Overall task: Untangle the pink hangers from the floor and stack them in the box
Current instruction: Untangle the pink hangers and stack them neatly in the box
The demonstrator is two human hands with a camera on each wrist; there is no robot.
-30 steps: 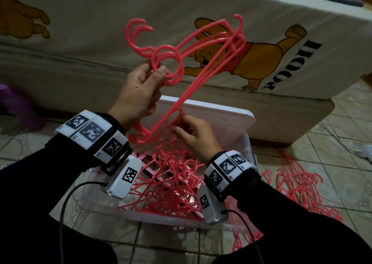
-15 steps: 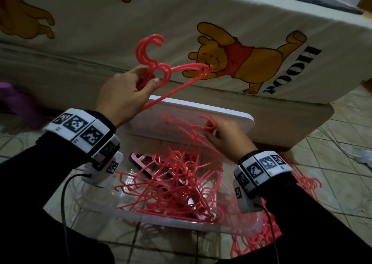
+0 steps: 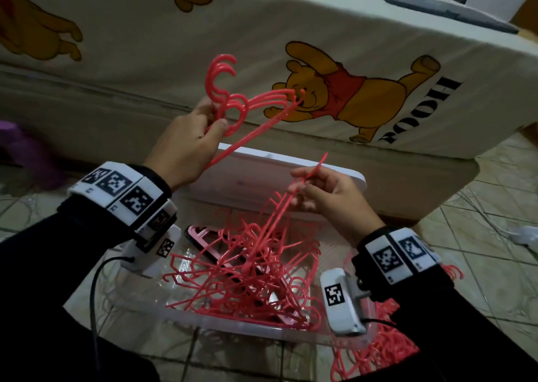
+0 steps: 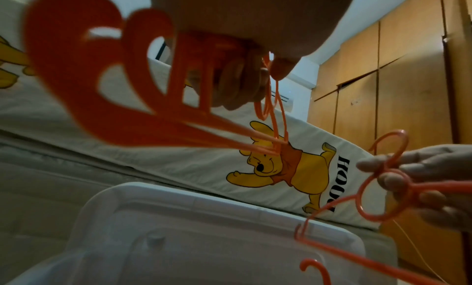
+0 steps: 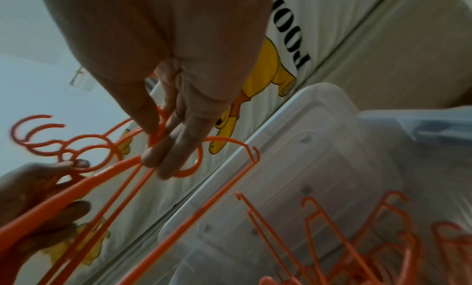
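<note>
My left hand (image 3: 192,137) grips a bunch of pink hangers (image 3: 233,102) by their necks, held up before the mattress side; their hooks point up and left. In the left wrist view the same bunch (image 4: 107,83) fills the frame, blurred. My right hand (image 3: 326,195) pinches the loop of a single pink hanger (image 3: 294,195) that rises out of the tangled pile (image 3: 247,271) in the clear plastic box (image 3: 227,328). The right wrist view shows my fingers (image 5: 163,148) curled round that hanger's ring (image 5: 178,168).
The box's white lid (image 3: 262,163) leans behind it against a mattress with a bear print (image 3: 343,99). More pink hangers (image 3: 375,352) lie on the tiled floor to the right of the box. Wooden wardrobe doors (image 4: 398,87) stand behind.
My left hand stays raised with the bunch. My right hand has lifted a single hanger from the box pile, up and slightly right.
</note>
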